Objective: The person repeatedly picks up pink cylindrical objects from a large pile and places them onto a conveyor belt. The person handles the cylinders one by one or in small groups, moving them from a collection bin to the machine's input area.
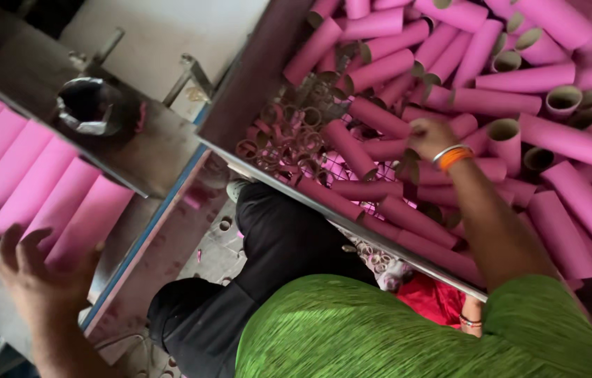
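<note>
My right hand [430, 136], with orange and silver bangles at the wrist, reaches into a big bin [352, 225] heaped with pink cardboard tubes [562, 136]. Its fingers curl down around one pink tube [387, 120] near the middle of the heap. My left hand [38, 271] is at the lower left with its fingers spread. It rests against the near ends of a neat row of pink tubes [23, 178] lying side by side on a slanted metal tray [163, 150]. It holds nothing.
A dark metal cup-shaped fitting [93, 105] sits on the tray above the row. Several small cardboard rings [289, 133] lie in the bin's left corner and on the floor [224, 234]. My green top and black trousers fill the bottom centre.
</note>
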